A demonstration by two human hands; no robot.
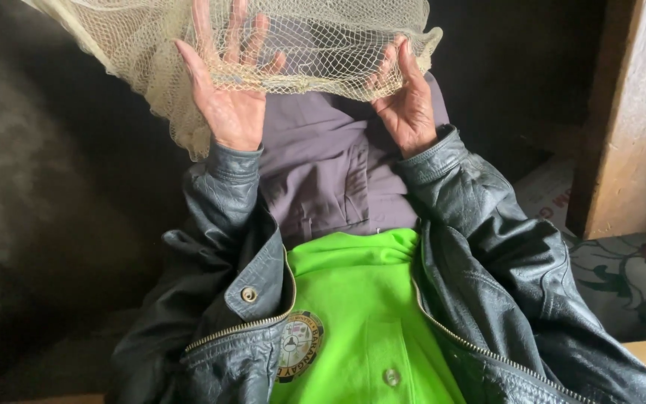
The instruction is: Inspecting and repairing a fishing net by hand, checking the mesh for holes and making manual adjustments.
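1. A person looked down at their own two hands, raised in front of their body, both holding up a pale yellow net (315, 45).
2. The left hand (226, 97) was on the left of the view, palm facing the camera. Its fingers (237, 34) were spread wide and pushed up behind the mesh, so the net draped over them rather than being pinched.
3. The right hand (407, 101) was on the right, also palm toward the camera. Its fingers were curled loosely around the net's lower edge, in a light grip.
4. The net lay above and across both hands, stretched side to side between them; its long axis ran left to right. More of it hung down past the left hand's outer side, so that hand carried more of the mesh.
5. Below the hands were black leather jacket sleeves (480, 209), grey trousers (330, 164) and a bright green shirt (360, 314).
6. A wooden post (622, 120) stood at the right, above a floral cloth (629, 277).
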